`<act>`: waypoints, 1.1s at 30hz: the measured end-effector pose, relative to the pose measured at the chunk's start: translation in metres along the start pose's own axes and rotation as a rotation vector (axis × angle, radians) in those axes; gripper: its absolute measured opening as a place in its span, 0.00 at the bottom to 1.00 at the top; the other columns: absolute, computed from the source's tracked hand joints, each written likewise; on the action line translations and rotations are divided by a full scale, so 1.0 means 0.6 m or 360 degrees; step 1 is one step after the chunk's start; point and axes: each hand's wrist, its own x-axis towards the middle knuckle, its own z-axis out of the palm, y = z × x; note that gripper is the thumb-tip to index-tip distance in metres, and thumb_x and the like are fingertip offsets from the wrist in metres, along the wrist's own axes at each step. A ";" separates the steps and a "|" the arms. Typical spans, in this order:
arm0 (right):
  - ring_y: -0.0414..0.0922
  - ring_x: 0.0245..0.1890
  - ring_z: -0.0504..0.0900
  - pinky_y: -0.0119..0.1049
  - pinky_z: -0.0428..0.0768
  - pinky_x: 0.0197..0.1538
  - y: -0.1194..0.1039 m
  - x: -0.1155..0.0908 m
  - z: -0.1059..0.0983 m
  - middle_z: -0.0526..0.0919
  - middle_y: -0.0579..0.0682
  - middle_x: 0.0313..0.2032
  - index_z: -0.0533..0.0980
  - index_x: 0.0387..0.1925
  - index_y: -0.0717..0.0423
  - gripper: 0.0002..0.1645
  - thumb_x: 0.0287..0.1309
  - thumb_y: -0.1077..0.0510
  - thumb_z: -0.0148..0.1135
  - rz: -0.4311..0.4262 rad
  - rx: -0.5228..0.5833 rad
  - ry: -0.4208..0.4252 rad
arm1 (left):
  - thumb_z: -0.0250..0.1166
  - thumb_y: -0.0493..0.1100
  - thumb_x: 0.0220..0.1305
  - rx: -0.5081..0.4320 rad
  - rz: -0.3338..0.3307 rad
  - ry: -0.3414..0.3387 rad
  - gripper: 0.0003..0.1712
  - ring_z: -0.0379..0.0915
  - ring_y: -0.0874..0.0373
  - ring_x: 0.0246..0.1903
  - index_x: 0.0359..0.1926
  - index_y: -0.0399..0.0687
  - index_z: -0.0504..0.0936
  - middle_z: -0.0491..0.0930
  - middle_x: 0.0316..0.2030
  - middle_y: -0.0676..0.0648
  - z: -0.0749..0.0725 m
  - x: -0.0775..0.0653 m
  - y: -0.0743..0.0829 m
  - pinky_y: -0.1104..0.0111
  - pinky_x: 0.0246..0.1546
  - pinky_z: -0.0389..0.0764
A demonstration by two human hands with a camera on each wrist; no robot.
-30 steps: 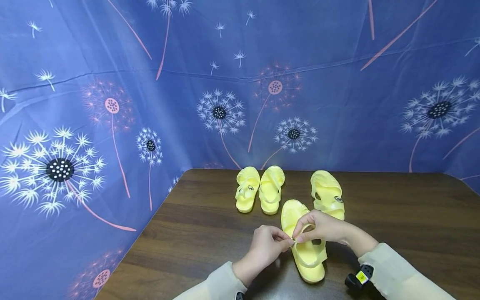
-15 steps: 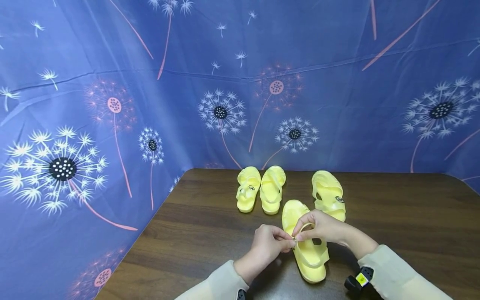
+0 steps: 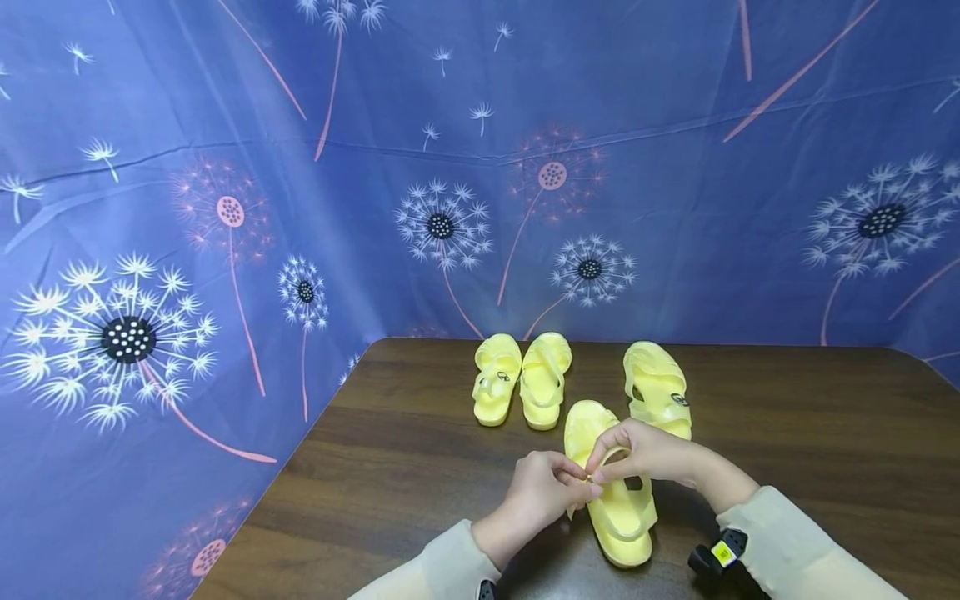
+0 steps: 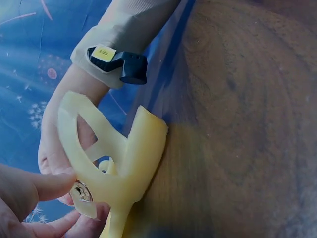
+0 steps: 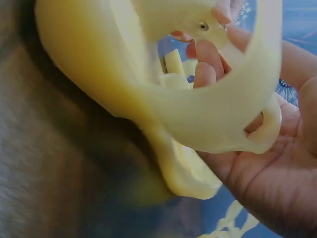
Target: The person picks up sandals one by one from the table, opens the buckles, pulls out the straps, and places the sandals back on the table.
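Observation:
A yellow sandal [image 3: 622, 533] stands on the table near the person, its toe pointing away. At its left side strap, my left hand [image 3: 540, 490] pinches the strap end between thumb and fingers. Close against it, my right hand [image 3: 651, 455] reaches over the sandal from the right and pinches the strap at the same spot. The left wrist view shows a round metal emblem [image 4: 81, 191] by the left thumb. A small metal rivet [image 5: 203, 26] is visible on the strap in the right wrist view. Fingers partly cover the fastening.
Another yellow sandal [image 3: 654, 375] lies just behind the right hand. A pair of smaller yellow sandals [image 3: 542, 387] stands side by side farther back on the left. The brown wooden table [image 3: 390, 450] meets a blue dandelion-print cloth [image 3: 675, 208] at the back.
The left thumb and fingers have shifted slightly right and closer to the right fingertips at the strap. The sandals stay in place.

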 end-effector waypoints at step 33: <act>0.36 0.36 0.80 0.29 0.77 0.37 0.000 -0.009 0.004 0.86 0.49 0.35 0.80 0.37 0.66 0.11 0.56 0.60 0.68 0.0001 0.0082 0.0054 | 0.76 0.42 0.49 0.0196 0.0096 0.0059 0.07 0.68 0.73 0.17 0.23 0.46 0.87 0.81 0.17 0.56 0.007 -0.003 0.011 0.78 0.19 0.72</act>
